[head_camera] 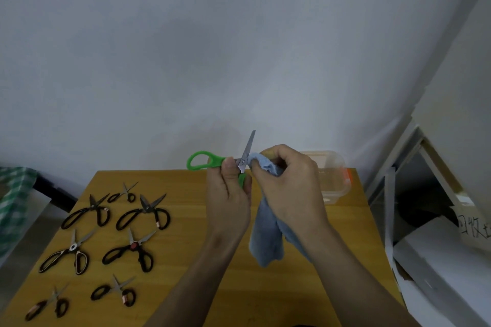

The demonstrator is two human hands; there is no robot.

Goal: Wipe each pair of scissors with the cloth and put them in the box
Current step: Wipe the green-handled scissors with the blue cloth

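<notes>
The left hand grips green scissors, right hand pinching cloth – the open blade, seemingly unwrapped, could nick fingers.

The only writing stands on a pale sheet or carton at the right edge of the frame, a little below mid-height. It is handwritten in dark strokes and looks like Chinese characters; two or three show before the frame cuts them off. The first resembles 回 or 日, the second 牧 or 收, but the blur leaves neither sure. Nothing else in the frame bears readable text, labels or numbers.
</notes>
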